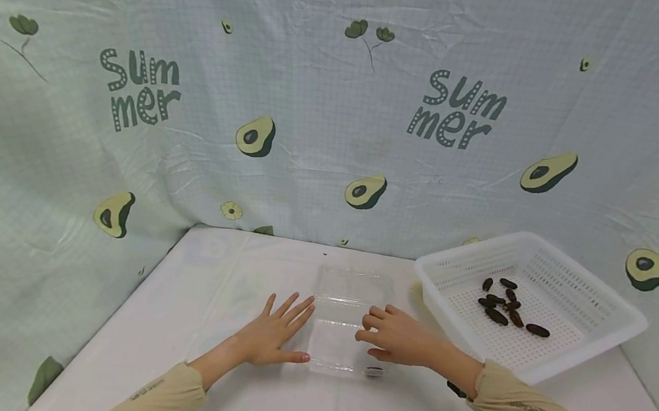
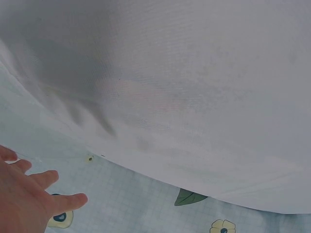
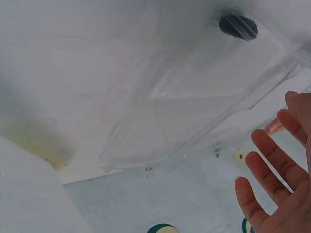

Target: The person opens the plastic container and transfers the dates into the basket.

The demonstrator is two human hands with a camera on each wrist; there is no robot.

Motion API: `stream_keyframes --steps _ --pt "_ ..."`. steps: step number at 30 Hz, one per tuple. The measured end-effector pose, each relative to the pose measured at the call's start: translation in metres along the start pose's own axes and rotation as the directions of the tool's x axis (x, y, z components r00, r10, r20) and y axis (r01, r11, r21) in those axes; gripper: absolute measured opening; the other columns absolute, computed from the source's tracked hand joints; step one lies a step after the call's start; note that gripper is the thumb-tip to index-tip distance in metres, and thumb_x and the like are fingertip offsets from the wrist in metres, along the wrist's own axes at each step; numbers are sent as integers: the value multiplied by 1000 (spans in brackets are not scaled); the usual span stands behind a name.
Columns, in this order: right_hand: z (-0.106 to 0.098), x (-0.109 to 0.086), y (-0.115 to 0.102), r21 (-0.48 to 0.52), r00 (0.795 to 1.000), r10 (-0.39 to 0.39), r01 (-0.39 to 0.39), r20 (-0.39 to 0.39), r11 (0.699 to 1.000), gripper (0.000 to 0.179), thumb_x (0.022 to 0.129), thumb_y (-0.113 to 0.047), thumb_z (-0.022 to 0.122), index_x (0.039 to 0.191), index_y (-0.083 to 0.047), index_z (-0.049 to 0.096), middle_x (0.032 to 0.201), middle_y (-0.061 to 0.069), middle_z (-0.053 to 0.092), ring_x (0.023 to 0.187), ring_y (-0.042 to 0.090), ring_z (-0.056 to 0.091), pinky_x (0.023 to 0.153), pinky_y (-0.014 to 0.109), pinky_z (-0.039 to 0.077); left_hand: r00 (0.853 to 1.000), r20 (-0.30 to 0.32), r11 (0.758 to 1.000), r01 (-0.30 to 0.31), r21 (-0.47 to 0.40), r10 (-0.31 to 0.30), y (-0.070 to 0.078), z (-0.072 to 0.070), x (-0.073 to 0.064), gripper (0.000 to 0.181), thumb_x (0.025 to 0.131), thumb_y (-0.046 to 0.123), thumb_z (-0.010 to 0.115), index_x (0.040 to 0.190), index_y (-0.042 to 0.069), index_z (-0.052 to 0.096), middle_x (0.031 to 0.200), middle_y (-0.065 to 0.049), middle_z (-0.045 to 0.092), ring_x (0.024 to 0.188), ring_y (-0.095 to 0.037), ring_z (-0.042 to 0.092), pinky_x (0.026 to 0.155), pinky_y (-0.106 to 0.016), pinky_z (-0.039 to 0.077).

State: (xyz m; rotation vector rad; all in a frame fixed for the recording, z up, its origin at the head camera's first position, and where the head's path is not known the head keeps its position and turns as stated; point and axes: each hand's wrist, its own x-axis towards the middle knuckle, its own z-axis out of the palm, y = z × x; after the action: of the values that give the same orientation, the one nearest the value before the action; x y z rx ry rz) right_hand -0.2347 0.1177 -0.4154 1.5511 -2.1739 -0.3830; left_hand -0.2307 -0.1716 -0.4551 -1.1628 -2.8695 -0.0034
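Observation:
A clear plastic clamshell box [image 1: 340,346] lies on the white table with its lid [image 1: 354,286] folded back toward the wall. Inside its near right corner sits a dark, elongated oval piece [image 1: 373,371], also seen through the plastic in the right wrist view [image 3: 238,26]. My left hand [image 1: 274,336] is beside the box's left edge, fingers spread and straight, thumb tip at the rim. Over the box's right side hovers my right hand [image 1: 396,336], its fingers loosely bent and holding nothing. The left wrist view shows my left hand [image 2: 24,194] with outstretched fingers.
On the right stands a white perforated plastic basket [image 1: 595,309], close to my right forearm, with several dark oval pieces [image 1: 496,316] on its floor. A printed curtain [image 1: 321,90] hangs behind and beside the white table [image 1: 171,324].

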Motion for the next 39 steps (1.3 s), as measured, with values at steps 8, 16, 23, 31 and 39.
stream_keyframes --steps 8,16,23,31,39 --pt "13 3 -3 -55 994 -111 112 16 992 33 68 -50 70 90 -30 55 77 -11 48 71 6 37 58 17 23 1000 0 999 10 31 -9 1 1 0 87 83 67 32 144 7 15 152 -5 7 137 -35 14 100 -64 17" --pt "19 10 -3 -53 970 -134 148 203 988 33 64 -56 68 90 -37 58 78 -12 51 73 6 38 58 20 25 1000 -3 1000 4 31 -4 -1 1 0 87 83 68 31 144 7 15 152 -5 8 137 -35 14 100 -64 16" --pt "20 16 -5 -44 948 -142 161 286 986 24 66 -51 71 85 -40 62 81 -14 55 76 6 39 60 21 29 1000 -4 1000 4 3 -4 0 2 0 87 83 67 33 144 7 14 152 -5 7 137 -35 13 100 -64 13" --pt "26 18 -5 27 962 -151 149 229 989 11 71 -33 70 69 -35 60 71 -14 52 69 6 37 56 20 25 1000 -1 1000 6 4 -6 1 0 -1 86 84 66 34 144 7 14 152 -5 7 137 -35 13 100 -64 14" --pt "31 19 -4 77 969 -157 145 192 986 18 73 -14 65 70 -30 58 62 -13 51 62 6 30 55 21 14 1000 -2 1000 8 2 -8 1 0 0 87 84 67 32 144 7 15 152 -6 8 137 -36 13 100 -64 15"
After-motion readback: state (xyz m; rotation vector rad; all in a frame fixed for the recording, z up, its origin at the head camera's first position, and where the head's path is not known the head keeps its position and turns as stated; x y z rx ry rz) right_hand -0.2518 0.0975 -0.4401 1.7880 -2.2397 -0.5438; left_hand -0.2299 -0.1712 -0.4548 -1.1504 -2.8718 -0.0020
